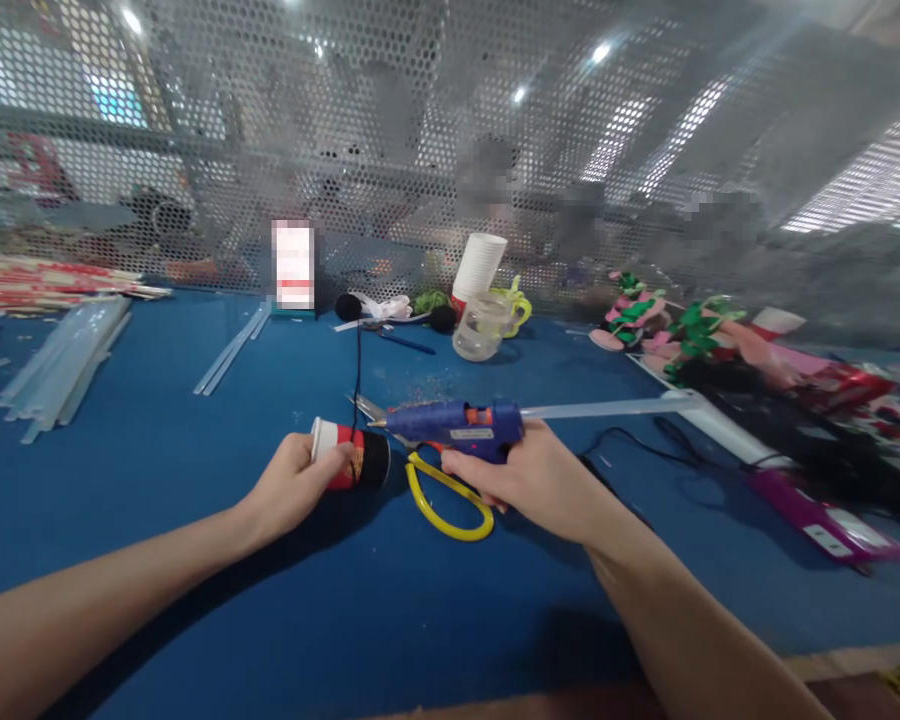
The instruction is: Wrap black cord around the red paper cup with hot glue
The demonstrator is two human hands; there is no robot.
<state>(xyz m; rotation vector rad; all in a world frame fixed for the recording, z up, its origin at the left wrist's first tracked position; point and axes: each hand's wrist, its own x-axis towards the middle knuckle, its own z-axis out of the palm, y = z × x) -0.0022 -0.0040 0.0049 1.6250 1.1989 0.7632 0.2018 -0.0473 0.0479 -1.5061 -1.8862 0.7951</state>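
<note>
My left hand is closed around a paper cup lying on its side, white and red, with black yarn wound over one end. A strand of that yarn runs up from the cup toward a black ball of yarn at the back. In my right hand is a blue glue gun, its nozzle pointing left, close above the wrapped end of the cup. A long translucent glue stick sticks out of its rear. Beneath the gun lie scissors with yellow handles, partly covered.
Bundled glue sticks lie at left, beside red-and-white sticks. A clear mug and stacked white paper cups stand at the back. Craft flowers, cords and a purple power strip occupy the right. Perforated metal mesh rises behind.
</note>
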